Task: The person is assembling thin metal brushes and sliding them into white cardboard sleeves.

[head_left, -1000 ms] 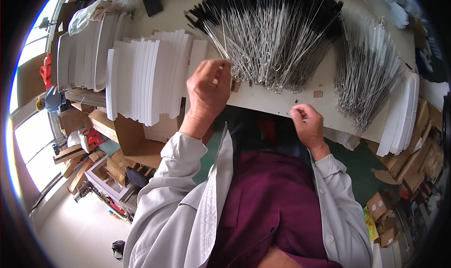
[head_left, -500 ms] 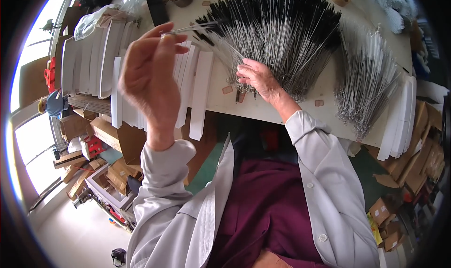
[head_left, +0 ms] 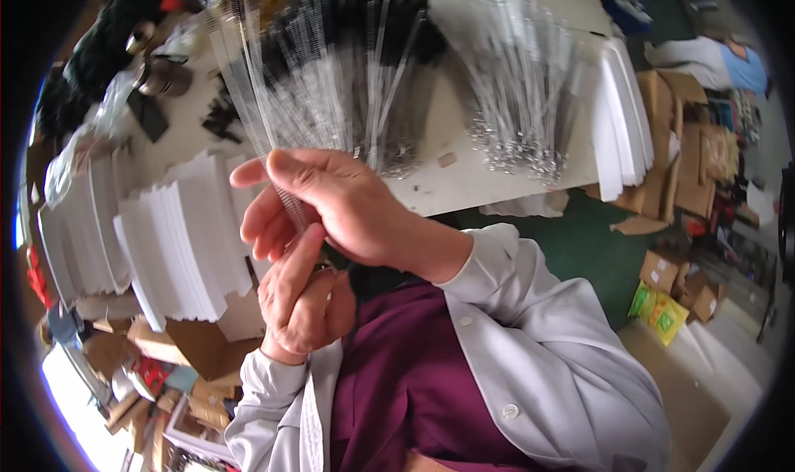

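A few thin wire brushes slant up and away from my hands, their shafts blurred by motion. My right hand is closed round these shafts, thumb on top and fingers curled beneath. Just below it, my left hand has its fingers bent in, with the index finger pressed along the lower ends of the wires; those ends are partly hidden. Beyond my hands lies a fanned heap of wire brushes with black bristle tips at the far side. Further right is a second heap, of pale wire brushes.
White strips of card are stacked at the table's left, and more white strips stand at its right end. A metal flask and a dark flat object are at the back left. Cardboard boxes crowd the right side.
My right hand has left the black-tipped heap and come to the left, now gripping wires. My left hand has lowered and met it. The whole view has swung to the right.
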Action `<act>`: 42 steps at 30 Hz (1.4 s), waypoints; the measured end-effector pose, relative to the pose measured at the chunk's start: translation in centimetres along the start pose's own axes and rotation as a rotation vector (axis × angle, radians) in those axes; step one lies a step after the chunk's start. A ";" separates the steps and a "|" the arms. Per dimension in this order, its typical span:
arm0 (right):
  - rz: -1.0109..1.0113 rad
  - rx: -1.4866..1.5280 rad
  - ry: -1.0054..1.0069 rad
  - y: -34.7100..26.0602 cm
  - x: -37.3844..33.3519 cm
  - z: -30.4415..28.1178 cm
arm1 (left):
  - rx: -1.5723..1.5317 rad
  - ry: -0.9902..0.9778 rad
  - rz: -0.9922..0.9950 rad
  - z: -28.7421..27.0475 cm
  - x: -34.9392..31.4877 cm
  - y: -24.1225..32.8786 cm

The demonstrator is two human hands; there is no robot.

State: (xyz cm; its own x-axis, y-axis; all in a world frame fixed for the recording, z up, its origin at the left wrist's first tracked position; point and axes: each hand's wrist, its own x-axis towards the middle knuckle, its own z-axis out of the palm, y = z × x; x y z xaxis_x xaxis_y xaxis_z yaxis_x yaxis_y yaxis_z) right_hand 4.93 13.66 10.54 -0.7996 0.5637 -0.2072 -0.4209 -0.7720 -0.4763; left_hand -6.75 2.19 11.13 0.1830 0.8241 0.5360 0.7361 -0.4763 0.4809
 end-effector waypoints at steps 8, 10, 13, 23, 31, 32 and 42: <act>-0.232 -0.088 0.216 -2.0 -3.5 -2.5 | -0.035 -0.012 0.081 4.4 -1.0 1.6; -0.269 -0.030 0.295 -2.7 -5.0 -3.6 | -0.015 -0.055 0.063 5.5 -0.9 2.1; -0.295 0.052 0.433 -3.5 -6.9 -5.6 | -0.128 -0.165 -0.014 8.2 0.3 2.8; -0.620 -0.085 0.993 -5.3 -16.9 -18.4 | -0.492 -0.542 -0.002 17.8 0.7 4.6; -0.572 -0.269 1.248 -4.8 -23.3 -22.4 | -0.363 -0.534 -0.377 29.5 4.5 2.9; -0.546 -0.286 1.275 -4.4 -23.7 -22.6 | -0.292 -0.519 -0.362 30.7 5.2 3.2; -0.420 -0.451 1.320 -1.2 -24.4 -25.7 | -0.040 -0.653 -0.244 35.0 5.8 3.6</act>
State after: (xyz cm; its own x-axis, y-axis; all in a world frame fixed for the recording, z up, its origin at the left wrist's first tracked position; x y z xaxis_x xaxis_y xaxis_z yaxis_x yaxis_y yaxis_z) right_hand 35.91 8.38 -5.86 0.4185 0.7661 -0.4877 -0.1534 -0.4696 -0.8694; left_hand 19.77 16.00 -8.26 0.3791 0.9186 -0.1119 0.7836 -0.2543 0.5668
